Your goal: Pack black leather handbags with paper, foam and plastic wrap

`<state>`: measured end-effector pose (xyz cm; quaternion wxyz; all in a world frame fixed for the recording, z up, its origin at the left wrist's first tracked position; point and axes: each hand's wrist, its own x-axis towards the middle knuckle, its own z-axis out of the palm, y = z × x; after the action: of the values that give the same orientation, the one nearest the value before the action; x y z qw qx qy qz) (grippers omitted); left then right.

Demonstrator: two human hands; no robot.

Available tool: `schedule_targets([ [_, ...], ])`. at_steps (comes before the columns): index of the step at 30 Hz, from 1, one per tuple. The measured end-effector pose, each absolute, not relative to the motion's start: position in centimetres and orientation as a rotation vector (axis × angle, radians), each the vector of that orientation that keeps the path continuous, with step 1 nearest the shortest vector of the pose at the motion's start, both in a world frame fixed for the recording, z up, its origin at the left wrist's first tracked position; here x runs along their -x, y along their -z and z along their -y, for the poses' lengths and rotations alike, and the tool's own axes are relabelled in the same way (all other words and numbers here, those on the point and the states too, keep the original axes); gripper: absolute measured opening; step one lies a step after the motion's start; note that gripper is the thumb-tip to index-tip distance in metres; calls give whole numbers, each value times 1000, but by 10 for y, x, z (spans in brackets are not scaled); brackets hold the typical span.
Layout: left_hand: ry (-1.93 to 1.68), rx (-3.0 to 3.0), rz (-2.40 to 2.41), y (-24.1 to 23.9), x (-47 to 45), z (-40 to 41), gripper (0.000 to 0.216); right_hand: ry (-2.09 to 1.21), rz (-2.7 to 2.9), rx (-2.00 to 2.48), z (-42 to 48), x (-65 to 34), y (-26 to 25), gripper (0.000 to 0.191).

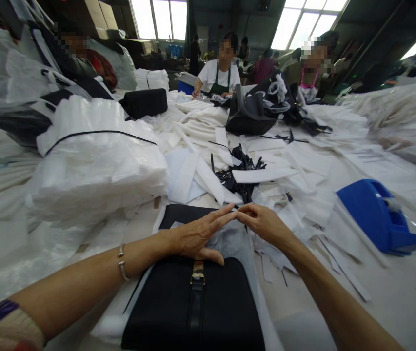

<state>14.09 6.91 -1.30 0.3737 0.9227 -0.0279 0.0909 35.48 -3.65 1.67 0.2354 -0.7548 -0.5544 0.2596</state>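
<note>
A black handbag point(193, 307) with a gold clasp on its centre strap lies on the table in front of me, partly wrapped in grey-white tissue point(229, 239). My left hand point(198, 236) rests on the bag's top edge, fingers stretched forward. My right hand point(261, 222) meets its fingertips just past the bag, fingers pinched together; whatever it holds is too small to make out. A silver bracelet sits on my left wrist.
A blue tape dispenser point(379, 214) stands to the right. Stacks of white foam sheets point(98, 161) rise on the left, loose white paper strips and black straps point(237, 170) lie ahead. Another black bag point(247, 114) and several seated co-workers are at the far end.
</note>
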Motion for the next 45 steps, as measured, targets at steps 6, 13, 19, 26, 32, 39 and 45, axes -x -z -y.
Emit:
schedule_targets([
  [6,-180,-2367,31,11,-140,-70,104,-745,1697,2150,26,-361,-13,32],
  [13,77,-2490,256,5,-147,-73,53,-519,1062,2185,70,-377,-18,29],
  [19,38,-2444,276,18,-149,-77,55,-1147,467,2147,148,-385,8,41],
  [26,24,-2452,269,18,-149,-77,55,-952,163,1781,112,-380,27,40],
  [32,55,-2466,282,16,-150,-77,54,-804,256,1789,125,-373,20,36],
  [39,88,-2466,265,19,-153,-78,54,-1174,803,2364,241,-350,-20,35],
  [45,102,-2485,285,20,-153,-79,54,-1376,696,2181,271,-321,-33,57],
])
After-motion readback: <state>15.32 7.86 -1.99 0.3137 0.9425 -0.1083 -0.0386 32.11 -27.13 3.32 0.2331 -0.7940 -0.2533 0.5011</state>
